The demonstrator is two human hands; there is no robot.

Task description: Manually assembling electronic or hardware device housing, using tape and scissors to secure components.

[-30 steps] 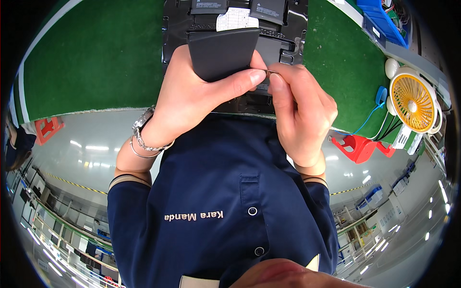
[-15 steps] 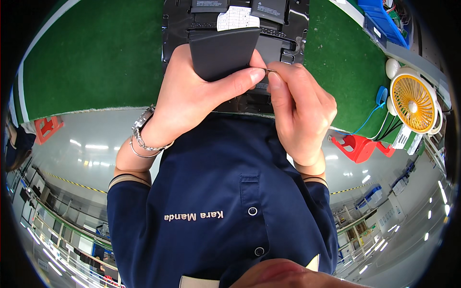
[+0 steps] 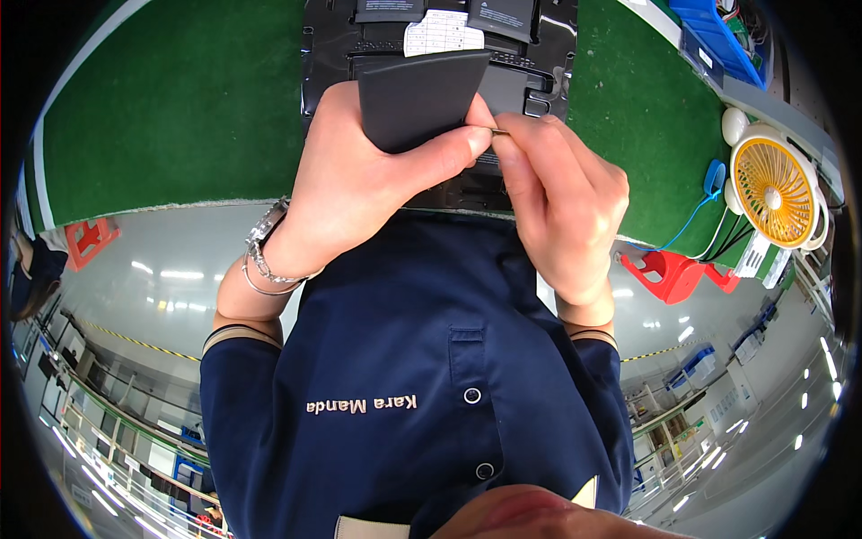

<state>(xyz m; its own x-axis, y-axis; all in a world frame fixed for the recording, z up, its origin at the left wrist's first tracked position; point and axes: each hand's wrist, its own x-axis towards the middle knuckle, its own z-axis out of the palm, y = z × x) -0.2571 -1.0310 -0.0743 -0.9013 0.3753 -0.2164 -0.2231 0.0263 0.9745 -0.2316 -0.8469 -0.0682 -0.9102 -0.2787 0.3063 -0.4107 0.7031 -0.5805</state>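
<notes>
My left hand [image 3: 359, 171] grips a flat black rectangular pack [image 3: 422, 101], which looks like a battery, and holds it tilted up over a black moulded tray [image 3: 328, 67]. Its thumb lies along the pack's near edge. At the pack's right corner a thin, short dark strip [image 3: 499, 132] sticks out, close to the left thumb tip. My right hand [image 3: 566, 193] pinches the outer end of that strip between thumb and forefinger. Similar black packs [image 3: 503, 16] lie in the tray's far pockets, with a white printed sheet [image 3: 444, 33] between them.
The tray rests on a green mat [image 3: 180, 108] covering the table. To the right stand a white-and-orange fan [image 3: 772, 193], a blue strap with a cord [image 3: 714, 180] and a blue bin [image 3: 718, 36]. Red stools [image 3: 669, 277] are below the table edge.
The black pack has shifted very slightly to the right. My right hand's fingertips have moved a little left, nearer to the left thumb, and the forefinger has straightened somewhat.
</notes>
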